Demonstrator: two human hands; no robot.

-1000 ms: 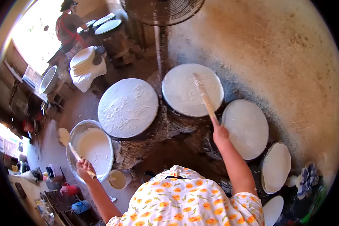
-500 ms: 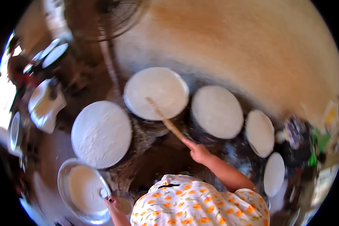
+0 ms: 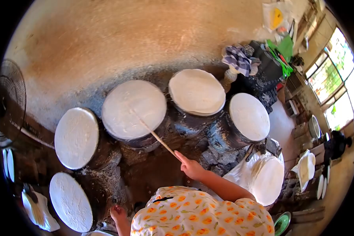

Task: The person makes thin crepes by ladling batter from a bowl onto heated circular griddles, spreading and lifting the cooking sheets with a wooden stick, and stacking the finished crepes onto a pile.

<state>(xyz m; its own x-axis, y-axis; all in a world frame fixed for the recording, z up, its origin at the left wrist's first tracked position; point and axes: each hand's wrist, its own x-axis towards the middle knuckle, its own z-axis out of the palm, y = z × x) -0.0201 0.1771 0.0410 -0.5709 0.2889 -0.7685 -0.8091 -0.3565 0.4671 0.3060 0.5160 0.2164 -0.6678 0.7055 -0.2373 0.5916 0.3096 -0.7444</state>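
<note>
My right hand (image 3: 192, 168) holds a long thin wooden stick (image 3: 158, 137), its far end at the white surface of a round cover (image 3: 133, 108) on a drum. My left hand (image 3: 118, 214) is low at the left of my body, with curled fingers; whatever it may hold is hidden. Nearby stand more drums with round white tops: one (image 3: 76, 138) to the left, one (image 3: 71, 202) nearer my left hand, one (image 3: 196, 91) behind to the right, and one (image 3: 249, 117) farther right.
A stack of thin white rounds (image 3: 266, 181) lies on plastic at the right. Checked cloth (image 3: 238, 59) and green items (image 3: 284, 51) sit on a black bin (image 3: 263, 65) at the back. A fan (image 3: 11, 92) stands at the left; a green basin (image 3: 282, 223) is low right.
The view has turned to the right, bringing the window and stack of rounds into sight. The stick's tip now lies over a different drum. The large basin has mostly left the view.
</note>
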